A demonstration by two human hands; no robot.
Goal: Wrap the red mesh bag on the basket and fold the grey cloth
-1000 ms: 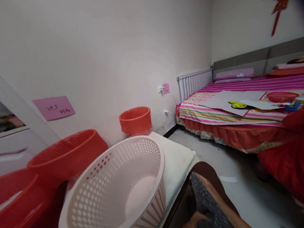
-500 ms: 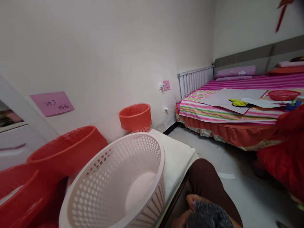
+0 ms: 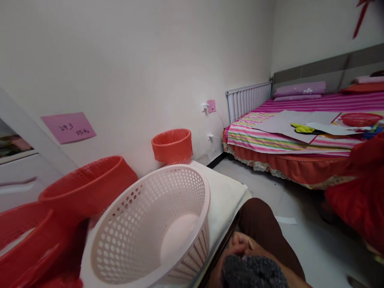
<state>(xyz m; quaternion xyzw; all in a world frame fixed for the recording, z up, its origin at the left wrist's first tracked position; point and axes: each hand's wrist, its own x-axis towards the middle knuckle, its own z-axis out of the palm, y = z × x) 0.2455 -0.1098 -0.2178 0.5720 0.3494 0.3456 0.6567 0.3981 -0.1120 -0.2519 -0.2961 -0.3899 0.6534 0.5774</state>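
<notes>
My left hand (image 3: 221, 262) and my right hand (image 3: 244, 242) are close together at the bottom of the view, over my lap. Their fingers are curled and closed around a dark grey, fuzzy knitted cloth (image 3: 255, 272), which is bunched up; its kind cannot be made out. Part of the fingers is hidden behind the cloth and the frame edge. Just left of my hands, a large pale pink plastic basket (image 3: 192, 238) with holes in its wall stands tilted in view, with its bare bottom showing.
Red plastic baskets (image 3: 90, 186) stand at the left, and a smaller red basket (image 3: 172, 148) is against the wall. The pale basket rests on a cream-covered surface (image 3: 225, 186). A bed (image 3: 285, 150) with papers and yellow-black gloves (image 3: 303, 128) is at the right.
My hands and the grey cloth have moved slightly up and to the left, and the cloth looks more bunched. The view has shifted a little; the baskets stay put.
</notes>
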